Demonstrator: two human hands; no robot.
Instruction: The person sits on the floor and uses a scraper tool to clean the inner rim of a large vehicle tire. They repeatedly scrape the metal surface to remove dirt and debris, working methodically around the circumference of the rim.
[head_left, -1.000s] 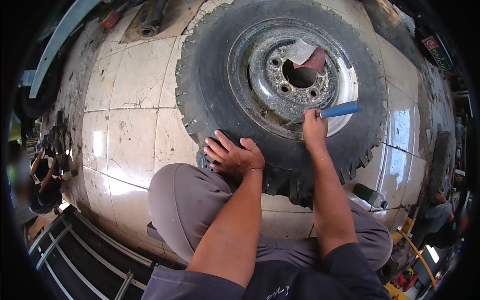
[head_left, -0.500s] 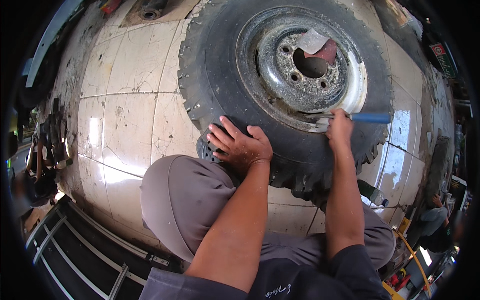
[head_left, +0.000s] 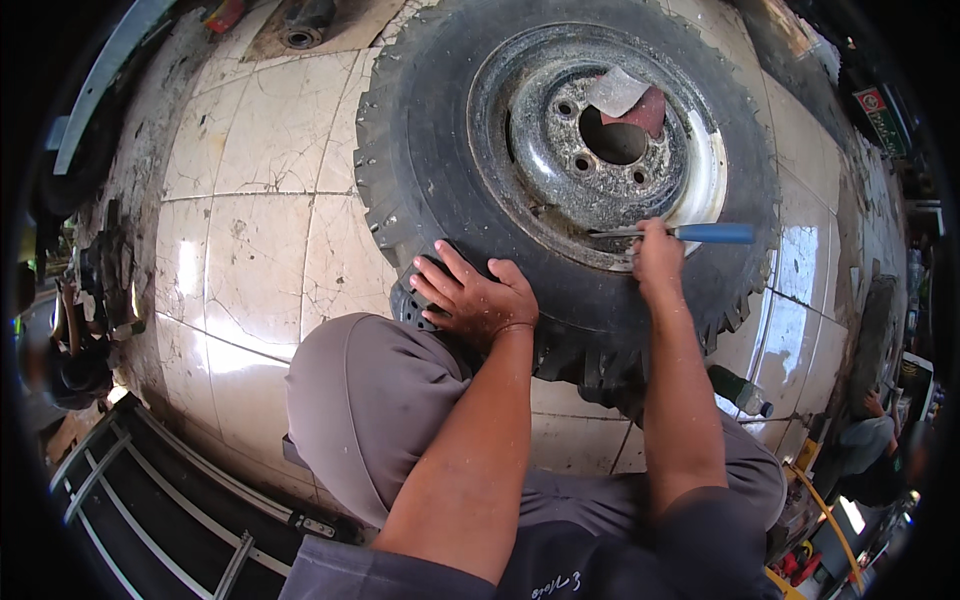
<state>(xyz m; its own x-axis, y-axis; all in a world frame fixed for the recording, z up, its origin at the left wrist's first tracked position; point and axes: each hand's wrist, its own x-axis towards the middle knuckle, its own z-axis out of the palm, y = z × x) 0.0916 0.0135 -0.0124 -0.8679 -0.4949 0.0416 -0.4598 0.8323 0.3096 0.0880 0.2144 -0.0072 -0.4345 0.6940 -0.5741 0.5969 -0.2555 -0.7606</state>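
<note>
A large black tyre (head_left: 425, 150) lies flat on the floor, mounted on a worn steel wheel rim (head_left: 545, 150) with patches of white paint and flaking dirt. My right hand (head_left: 660, 262) is closed round a tool with a blue handle (head_left: 715, 233) and a narrow metal blade. Its blade tip touches or nearly touches the rim's near inner edge. My left hand (head_left: 485, 300) rests spread on the tyre's near-left sidewall. Over the hub hole lies a folded sheet (head_left: 617, 92), grey on one side and reddish-brown on the other, like sandpaper.
Beneath the tyre are cracked cream tiles (head_left: 255, 240). A green plastic bottle (head_left: 740, 390) lies close to my right knee. At lower left stands a black frame with metal rails (head_left: 130, 480); a metal pipe-like part (head_left: 303, 35) sits at the far left. Another person (head_left: 875, 440) is at the right edge.
My right hand has drawn the blue-handled tool to the left along the rim's near edge. My left hand stays on the tyre. The view has shifted slightly.
</note>
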